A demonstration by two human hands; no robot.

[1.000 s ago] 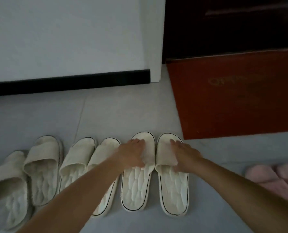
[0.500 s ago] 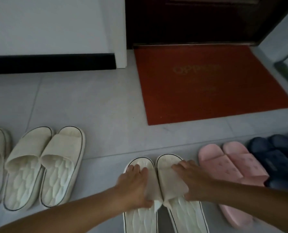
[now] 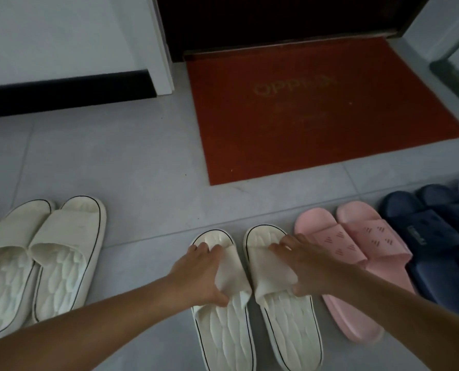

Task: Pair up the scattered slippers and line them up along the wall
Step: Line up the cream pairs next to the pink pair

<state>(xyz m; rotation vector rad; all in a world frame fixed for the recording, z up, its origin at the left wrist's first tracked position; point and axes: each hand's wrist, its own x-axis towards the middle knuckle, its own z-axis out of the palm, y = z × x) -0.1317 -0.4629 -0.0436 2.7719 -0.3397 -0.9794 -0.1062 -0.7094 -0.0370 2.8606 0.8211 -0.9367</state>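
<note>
Left hand (image 3: 196, 274) clamps the left slipper (image 3: 224, 336) by its strap; right hand (image 3: 307, 266) likewise the right slipper (image 3: 290, 317), at 3 o'clock. Probably light, bendy.

Red doormat (image 3: 316, 116) flat on grey floor tiles (image 3: 129, 170), dark door (image 3: 276, 17) just behind it, black skirting board (image 3: 62, 92) to its left.

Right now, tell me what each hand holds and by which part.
Left hand grips the left cream slipper by its strap; right hand grips the right cream slipper by its strap.
</note>
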